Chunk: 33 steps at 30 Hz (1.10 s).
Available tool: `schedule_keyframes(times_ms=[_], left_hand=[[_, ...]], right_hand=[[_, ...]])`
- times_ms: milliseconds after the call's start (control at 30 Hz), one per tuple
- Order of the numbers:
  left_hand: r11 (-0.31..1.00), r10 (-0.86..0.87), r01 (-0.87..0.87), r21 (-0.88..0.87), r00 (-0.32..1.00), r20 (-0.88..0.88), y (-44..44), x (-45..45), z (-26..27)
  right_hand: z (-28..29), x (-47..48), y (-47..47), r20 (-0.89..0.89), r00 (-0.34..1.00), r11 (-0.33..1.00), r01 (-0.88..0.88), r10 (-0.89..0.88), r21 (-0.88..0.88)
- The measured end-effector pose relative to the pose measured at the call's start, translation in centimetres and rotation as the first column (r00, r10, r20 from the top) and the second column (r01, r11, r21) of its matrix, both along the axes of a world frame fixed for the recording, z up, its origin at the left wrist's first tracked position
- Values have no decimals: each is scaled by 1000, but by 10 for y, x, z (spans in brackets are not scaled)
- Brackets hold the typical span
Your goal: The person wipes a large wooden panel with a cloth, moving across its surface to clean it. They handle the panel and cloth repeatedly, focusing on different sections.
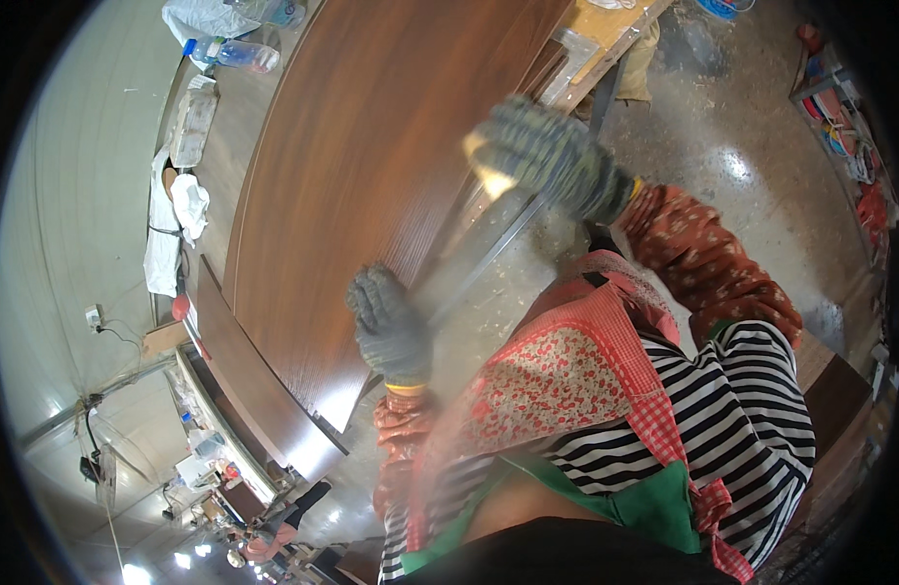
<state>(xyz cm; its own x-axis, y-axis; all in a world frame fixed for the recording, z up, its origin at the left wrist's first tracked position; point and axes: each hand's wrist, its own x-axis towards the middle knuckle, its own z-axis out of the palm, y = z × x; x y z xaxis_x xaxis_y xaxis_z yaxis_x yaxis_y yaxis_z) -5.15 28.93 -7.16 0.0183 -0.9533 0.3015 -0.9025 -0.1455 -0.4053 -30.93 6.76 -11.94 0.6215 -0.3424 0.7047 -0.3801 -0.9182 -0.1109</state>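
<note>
A large brown wood-grain panel (362,153) lies before me, its long edge facing my body. My right hand (544,153), in a grey-green knitted glove, is closed around a pale yellow, handle-like piece (491,175) above this edge. From there a long grey strip (471,248), blurred, slants down toward my left hand; whether it is a tool's blade cannot be told. My left hand (387,318), gloved in grey, is at the panel's near edge with its fingers bent and close together. What lies under those fingers is hidden.
Narrower brown boards (252,387) lie beyond the panel's left end. Along the wall are a plastic bottle (234,55) and white wrapped bundles (164,227). A wooden bench top (610,36) stands at upper right. Cluttered shelving (833,110) lines the right side. Another person (274,537) is far back.
</note>
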Motion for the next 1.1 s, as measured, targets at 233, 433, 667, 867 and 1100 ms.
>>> schedule_keyframes(times_ms=[233,433,667,867,1100], left_hand=[[1000,-14,13,-9,999,-51,25,19,11],[999,8,-8,-32,1000,1,25,20,6],[997,3,-4,-75,1000,-11,28,19,2],[993,-26,16,-114,996,-83,32,20,-5],[994,-69,54,-97,984,-164,25,14,-6]], right_hand=[[9,-60,-31,181,961,978,207,-211,38],[39,-7,38,79,993,996,-81,85,-42],[0,-42,6,-41,998,989,45,-51,-140],[0,-116,-68,-54,868,859,477,-494,-187],[-1,-81,-23,-118,973,980,195,-198,-35]])
